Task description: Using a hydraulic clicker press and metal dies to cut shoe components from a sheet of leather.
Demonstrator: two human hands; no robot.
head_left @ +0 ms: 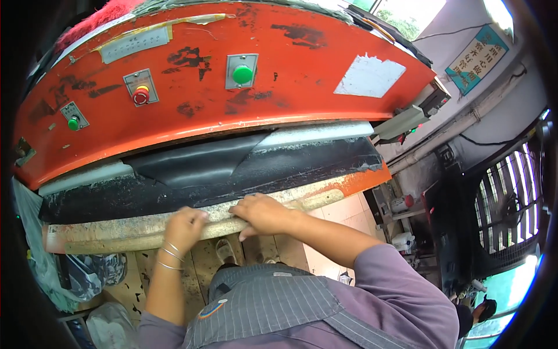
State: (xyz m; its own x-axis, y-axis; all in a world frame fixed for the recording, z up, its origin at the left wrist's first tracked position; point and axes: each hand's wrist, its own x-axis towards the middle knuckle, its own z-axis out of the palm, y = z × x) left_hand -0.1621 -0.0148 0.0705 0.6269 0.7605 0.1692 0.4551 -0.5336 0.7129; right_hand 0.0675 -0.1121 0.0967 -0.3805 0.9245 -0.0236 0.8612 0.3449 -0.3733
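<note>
Both my hands are at the worn, pale front ledge (133, 228) of an orange machine. My left hand (185, 227), with thin bangles on its wrist, is closed at the ledge; its fingertips are a little blurred, and whatever they pinch is hidden. To its right, my right hand (261, 215) lies over the ledge with fingers stretched forward and thumb apart, hanging below the edge. Beyond the hands runs a scuffed black bed (302, 171). On it lies a smooth, dark leather-like sheet (197, 158), its far part hidden under the machine.
The orange front panel (279, 70) carries a large green button (242, 74), a red knob (140, 95) and a small green button (74, 123). Plastic bags (110, 326) sit at lower left. A large black fan (508, 198) and shelves stand right. Another person (474, 317) is at far lower right.
</note>
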